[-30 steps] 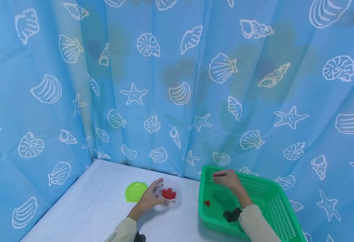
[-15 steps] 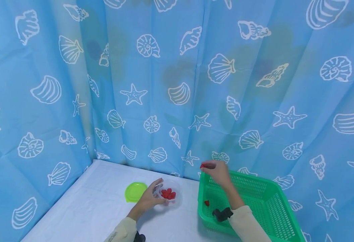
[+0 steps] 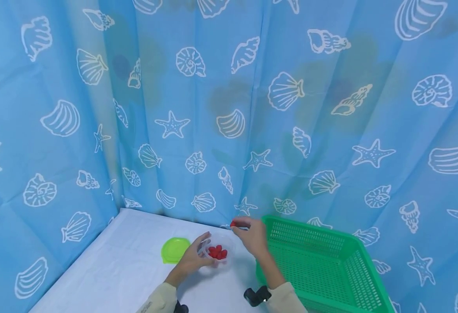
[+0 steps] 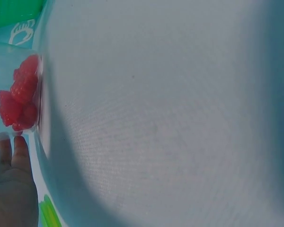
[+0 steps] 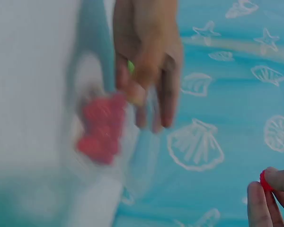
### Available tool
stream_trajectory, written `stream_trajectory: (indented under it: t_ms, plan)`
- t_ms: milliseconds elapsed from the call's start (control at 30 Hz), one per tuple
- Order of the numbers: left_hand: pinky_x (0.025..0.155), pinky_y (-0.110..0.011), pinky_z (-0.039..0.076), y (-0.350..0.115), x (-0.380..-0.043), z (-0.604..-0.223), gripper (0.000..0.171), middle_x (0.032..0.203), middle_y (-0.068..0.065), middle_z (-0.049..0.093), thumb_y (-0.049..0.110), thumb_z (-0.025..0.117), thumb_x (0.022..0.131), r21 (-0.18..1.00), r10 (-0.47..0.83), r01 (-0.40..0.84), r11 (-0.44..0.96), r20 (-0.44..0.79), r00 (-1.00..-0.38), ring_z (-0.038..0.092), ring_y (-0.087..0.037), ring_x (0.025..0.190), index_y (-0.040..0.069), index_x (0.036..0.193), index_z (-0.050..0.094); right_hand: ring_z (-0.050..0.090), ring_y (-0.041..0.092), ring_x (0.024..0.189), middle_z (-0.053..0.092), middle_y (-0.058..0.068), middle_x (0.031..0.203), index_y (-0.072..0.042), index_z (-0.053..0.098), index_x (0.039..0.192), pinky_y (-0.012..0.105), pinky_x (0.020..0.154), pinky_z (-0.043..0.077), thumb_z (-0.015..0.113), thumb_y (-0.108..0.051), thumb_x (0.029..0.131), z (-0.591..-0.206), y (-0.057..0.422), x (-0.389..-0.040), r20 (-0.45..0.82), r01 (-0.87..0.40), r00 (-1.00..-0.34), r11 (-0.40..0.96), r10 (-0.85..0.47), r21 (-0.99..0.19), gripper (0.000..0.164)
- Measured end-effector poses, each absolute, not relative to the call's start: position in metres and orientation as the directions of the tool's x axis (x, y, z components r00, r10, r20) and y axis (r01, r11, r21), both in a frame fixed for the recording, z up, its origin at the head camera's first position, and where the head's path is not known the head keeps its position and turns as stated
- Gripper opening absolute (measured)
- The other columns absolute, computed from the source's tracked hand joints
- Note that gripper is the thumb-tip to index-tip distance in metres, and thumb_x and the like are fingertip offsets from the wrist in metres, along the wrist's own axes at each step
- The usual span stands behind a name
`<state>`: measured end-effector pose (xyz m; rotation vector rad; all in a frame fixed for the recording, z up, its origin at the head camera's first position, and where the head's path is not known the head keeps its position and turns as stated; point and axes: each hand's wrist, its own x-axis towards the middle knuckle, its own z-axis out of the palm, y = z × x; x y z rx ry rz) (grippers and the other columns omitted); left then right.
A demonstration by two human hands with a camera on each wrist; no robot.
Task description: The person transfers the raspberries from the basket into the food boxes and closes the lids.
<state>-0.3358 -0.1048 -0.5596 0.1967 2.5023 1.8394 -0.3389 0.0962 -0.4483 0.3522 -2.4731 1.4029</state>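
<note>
My left hand (image 3: 191,259) holds a small clear plastic container (image 3: 225,240) on the table, its thumb and fingers around the near left side. Several red raspberries (image 3: 218,252) lie inside, also plain through the clear wall in the left wrist view. Between thumb and fingertips my right hand (image 3: 253,238) pinches one more raspberry (image 5: 265,180). This hand is raised just right of the container, beside the left end of a green plastic basket (image 3: 307,232). Blur softens the container in the right wrist view.
A bright green lid (image 3: 175,250) lies on the white-covered table (image 3: 123,261), left of my left hand. Behind the table hangs a blue curtain (image 3: 197,143) with white shell prints. The green basket has raised, slotted walls.
My right hand has moved left with the raspberry, up out of the basket and over its rim toward the container. The left hand has stayed in place. My right arm now covers the basket's red piece.
</note>
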Motion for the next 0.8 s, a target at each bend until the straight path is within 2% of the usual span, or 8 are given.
stream_trajectory:
  t_ms: [167,400,567,800]
  plan:
    - [0.105,-0.050,0.040,-0.106,-0.337,-0.563,0.101,0.153,-0.007,0.038,0.030,0.089,0.069,0.953,0.113,0.087,0.291,0.056,-0.992,0.030,-0.039,0.141,0.019,0.152,0.033,0.069,0.021,0.098,0.072,0.000,0.104,-0.016,0.074,0.110,0.033,0.081,0.058,0.076,-0.018,0.086,-0.470,0.076,-0.331,0.326,-0.314,-0.943,0.491,-0.064,-0.813,0.024]
    - [0.103,-0.049,0.043,-0.106,-0.341,-0.567,0.103,0.153,-0.006,0.038,0.029,0.089,0.068,0.952,0.117,0.096,0.290,0.064,-0.991,0.031,-0.039,0.140,0.019,0.152,0.032,0.068,0.021,0.097,0.071,0.000,0.104,-0.016,0.074,0.109,0.031,0.078,0.058,0.080,-0.013,0.081,-0.494,0.062,-0.330,0.304,-0.260,-0.953,0.455,0.025,-0.852,0.029]
    - [0.104,-0.050,0.042,-0.106,-0.343,-0.570,0.102,0.153,-0.006,0.038,0.030,0.089,0.068,0.950,0.115,0.108,0.293,0.077,-0.990,0.031,-0.038,0.140,0.019,0.152,0.033,0.070,0.023,0.096,0.070,0.005,0.105,-0.011,0.075,0.107,0.031,0.076,0.058,0.078,-0.007,0.083,-0.510,0.053,-0.329,0.318,-0.274,-0.947,0.413,0.042,-0.869,0.025]
    - [0.104,-0.051,0.042,-0.106,-0.345,-0.574,0.102,0.153,-0.006,0.038,0.037,0.089,0.067,0.944,0.104,0.113,0.309,0.085,-0.991,0.032,-0.038,0.140,0.023,0.152,0.033,0.070,0.019,0.096,0.068,0.001,0.105,-0.015,0.074,0.105,0.029,0.076,0.058,0.074,-0.007,0.086,-0.527,0.045,-0.333,0.310,-0.267,-0.950,0.396,0.047,-0.878,0.021]
